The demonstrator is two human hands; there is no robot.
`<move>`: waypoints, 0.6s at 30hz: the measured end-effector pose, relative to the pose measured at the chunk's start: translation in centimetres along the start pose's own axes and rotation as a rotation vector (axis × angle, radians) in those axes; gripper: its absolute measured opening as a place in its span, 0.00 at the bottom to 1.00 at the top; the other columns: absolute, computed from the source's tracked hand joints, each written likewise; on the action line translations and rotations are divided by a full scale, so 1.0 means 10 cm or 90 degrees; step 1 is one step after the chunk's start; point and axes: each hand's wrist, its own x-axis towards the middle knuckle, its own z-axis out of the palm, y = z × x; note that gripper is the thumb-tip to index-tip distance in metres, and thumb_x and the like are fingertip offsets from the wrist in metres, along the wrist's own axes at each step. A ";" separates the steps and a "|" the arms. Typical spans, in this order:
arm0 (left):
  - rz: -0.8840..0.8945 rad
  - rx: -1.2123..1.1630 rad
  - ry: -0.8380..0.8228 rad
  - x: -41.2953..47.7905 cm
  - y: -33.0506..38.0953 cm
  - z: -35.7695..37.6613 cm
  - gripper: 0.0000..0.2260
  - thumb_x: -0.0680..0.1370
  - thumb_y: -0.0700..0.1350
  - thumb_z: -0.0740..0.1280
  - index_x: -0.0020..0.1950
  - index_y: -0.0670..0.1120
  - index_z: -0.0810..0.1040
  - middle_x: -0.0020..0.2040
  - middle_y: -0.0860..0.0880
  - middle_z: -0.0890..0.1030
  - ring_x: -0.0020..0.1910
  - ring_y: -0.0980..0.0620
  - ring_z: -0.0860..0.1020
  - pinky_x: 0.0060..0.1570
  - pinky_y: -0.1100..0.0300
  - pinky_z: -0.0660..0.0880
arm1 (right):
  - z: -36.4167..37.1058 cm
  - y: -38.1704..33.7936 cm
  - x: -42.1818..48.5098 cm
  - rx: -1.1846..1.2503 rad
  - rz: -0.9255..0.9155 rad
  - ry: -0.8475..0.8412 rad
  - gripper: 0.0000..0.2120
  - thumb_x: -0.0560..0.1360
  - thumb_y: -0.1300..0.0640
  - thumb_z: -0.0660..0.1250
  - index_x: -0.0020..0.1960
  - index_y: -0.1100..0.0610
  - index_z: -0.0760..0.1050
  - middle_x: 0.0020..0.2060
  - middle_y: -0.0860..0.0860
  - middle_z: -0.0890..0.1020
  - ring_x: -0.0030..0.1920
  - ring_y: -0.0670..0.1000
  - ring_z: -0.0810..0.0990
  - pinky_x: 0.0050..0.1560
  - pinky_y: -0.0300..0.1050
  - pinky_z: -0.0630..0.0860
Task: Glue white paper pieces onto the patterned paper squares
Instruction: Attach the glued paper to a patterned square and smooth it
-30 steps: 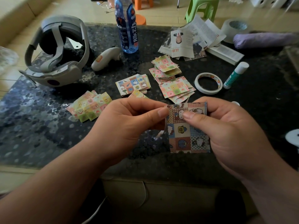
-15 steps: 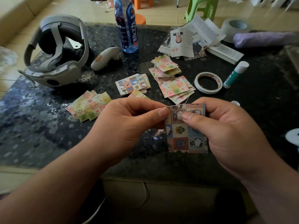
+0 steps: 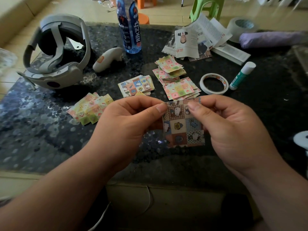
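A patterned paper square (image 3: 182, 127) with cartoon patches hangs upright over the near part of the dark table (image 3: 33, 130). My left hand (image 3: 126, 124) pinches its top left corner between thumb and forefinger. My right hand (image 3: 233, 129) pinches its top right edge the same way. Stacks of patterned squares lie beyond: a yellow-pink pile (image 3: 90, 109) at the left, a blue-white stack (image 3: 135, 85) in the middle, and pink-green piles (image 3: 176, 77) at the right. A glue stick (image 3: 242, 75) with a white cap lies at the right. No white paper piece is visible in my hands.
A roll of tape (image 3: 214, 83) lies beside the glue stick. A grey headset (image 3: 58, 52), a white controller (image 3: 108, 59) and a drink bottle (image 3: 130, 25) stand at the back left. Folded printed papers (image 3: 196, 39), a large tape roll (image 3: 242, 27) and a purple umbrella (image 3: 273, 39) lie at the back right.
My hands and the square have barely moved; the square has risen slightly and its top edge now sits a little higher between my fingertips.
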 end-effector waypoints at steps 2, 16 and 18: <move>-0.020 -0.032 0.007 0.00 0.01 0.01 0.04 0.72 0.40 0.72 0.42 0.39 0.82 0.43 0.39 0.85 0.44 0.42 0.84 0.46 0.52 0.82 | 0.01 0.01 0.01 0.019 0.006 -0.009 0.06 0.77 0.49 0.73 0.49 0.50 0.86 0.44 0.50 0.88 0.48 0.49 0.87 0.49 0.52 0.84; -0.025 0.030 0.009 -0.02 0.01 0.00 0.04 0.69 0.44 0.74 0.39 0.44 0.85 0.43 0.40 0.86 0.46 0.41 0.85 0.44 0.52 0.83 | 0.01 -0.05 -0.07 -0.032 -0.020 -0.032 0.06 0.77 0.54 0.71 0.46 0.55 0.86 0.43 0.47 0.88 0.47 0.47 0.88 0.44 0.49 0.86; -0.028 0.035 0.014 -0.02 0.01 0.01 0.05 0.68 0.44 0.74 0.39 0.44 0.86 0.43 0.41 0.86 0.44 0.42 0.85 0.42 0.53 0.82 | 0.00 -0.05 -0.07 -0.027 -0.024 -0.041 0.05 0.77 0.56 0.72 0.47 0.55 0.86 0.43 0.47 0.88 0.47 0.47 0.88 0.45 0.50 0.86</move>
